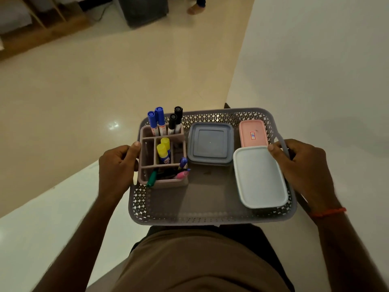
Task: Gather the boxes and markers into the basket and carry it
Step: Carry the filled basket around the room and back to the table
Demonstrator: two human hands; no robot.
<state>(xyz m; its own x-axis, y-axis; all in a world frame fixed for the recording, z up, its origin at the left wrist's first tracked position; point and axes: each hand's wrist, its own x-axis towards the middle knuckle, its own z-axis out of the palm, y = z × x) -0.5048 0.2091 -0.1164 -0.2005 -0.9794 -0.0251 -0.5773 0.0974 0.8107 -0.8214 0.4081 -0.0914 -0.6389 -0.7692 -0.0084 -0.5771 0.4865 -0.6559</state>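
Note:
I hold a grey perforated basket (189, 216) in front of my body, off the tables. My left hand (116, 165) grips its left handle and my right hand (303, 165) grips its right handle. Inside on the left stands a pink organiser (166, 183) with blue markers (156, 121), black markers (175, 120), two yellow-capped glue sticks (163, 151) and several pens lying in its front slot. A grey square box (210, 143) sits in the middle. At the right lie a pink box (252, 133) and a white box (260, 177).
A white table (326, 60) runs along the right and another white surface (42, 228) lies at the lower left. Cream floor (126, 70) stretches ahead. A wooden shelf (42, 22), a dark bin (145, 9) and a person's foot (195, 8) are at the far end.

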